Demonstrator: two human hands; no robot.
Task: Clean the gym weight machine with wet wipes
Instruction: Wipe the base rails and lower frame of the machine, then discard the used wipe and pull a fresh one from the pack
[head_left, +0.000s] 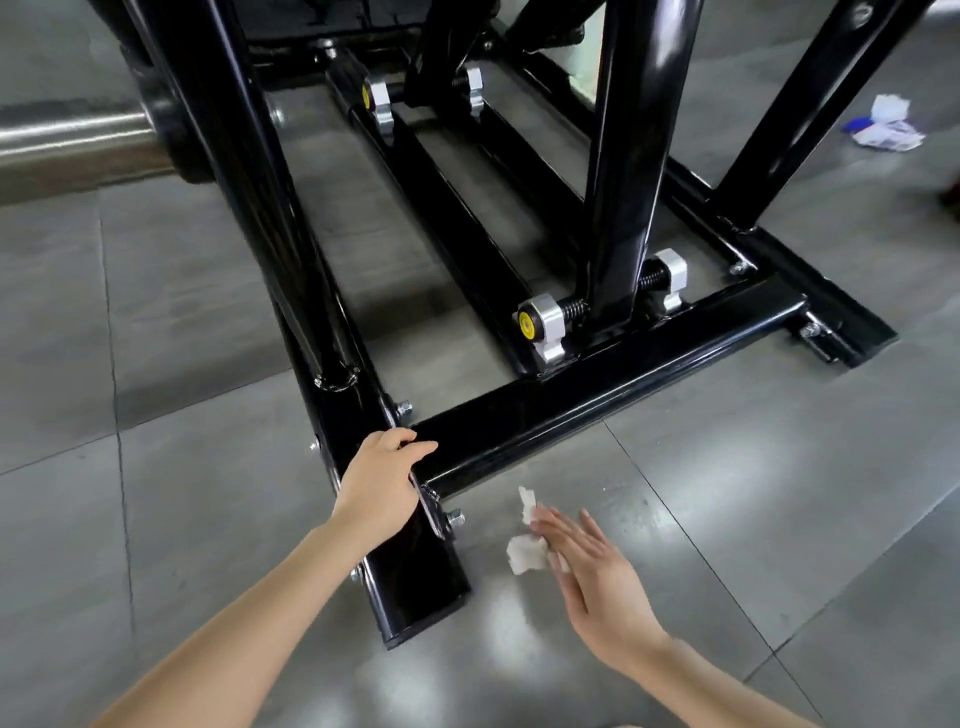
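Two bare forearms reach in from the bottom edge, both cut off below the elbow. The right hand hangs just above the floor with its fingers stretched out flat and slightly spread, gripping nothing; its fingertips overlap a crumpled white wet wipe lying on the tiles just right of the machine's near foot, and whether they actually touch it is hard to tell. The left hand rests on the black weight machine frame, fingers loosely curled over the corner where a crossbar meets the long base rail. The floor is large grey tiles with a dull shine and thin seams. The glossy black frame runs away from the viewer as parallel rails, with angled uprights that leave the picture at the top, so the upper machine is unseen. Silver clamps with yellow end caps sit on the inner rails. A blurred steel bar enters from the left edge. Far right, well apart, a wipes packet lies on the floor, small and indistinct. Open tile spreads right of the crossbar and left of the rail.
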